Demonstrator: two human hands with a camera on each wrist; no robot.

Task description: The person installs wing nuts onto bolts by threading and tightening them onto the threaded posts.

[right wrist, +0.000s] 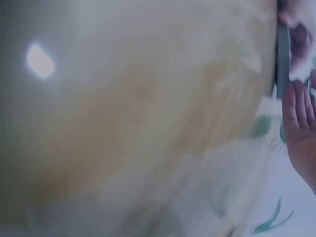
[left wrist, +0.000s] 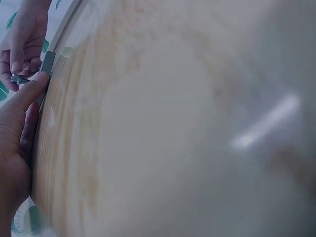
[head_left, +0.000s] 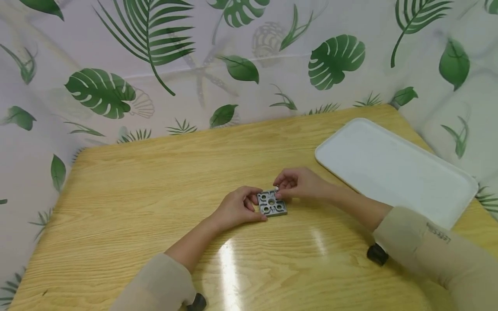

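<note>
A square grey metal plate [head_left: 272, 207] with several round holes and curved grooves lies on the wooden table. My left hand [head_left: 238, 208] grips it from the left, thumb at its near edge and fingers at the far left corner. Over the plate's far right corner, my right hand [head_left: 303, 183] pinches a small silvery metal piece [head_left: 276, 188] between thumb and fingertips. In the left wrist view, that metal piece [left wrist: 19, 79] sticks out from the right fingertips, beside the plate's thin edge [left wrist: 47, 63]. The right wrist view catches only part of the right hand [right wrist: 302, 123] and the plate's edge [right wrist: 283, 59].
A white rectangular tray [head_left: 393, 160] stands at the back right of the table [head_left: 163, 172], beyond the right forearm. Behind the table hangs a leaf-patterned cloth [head_left: 268, 73]. Dark straps show under both beige sleeves [head_left: 412, 242].
</note>
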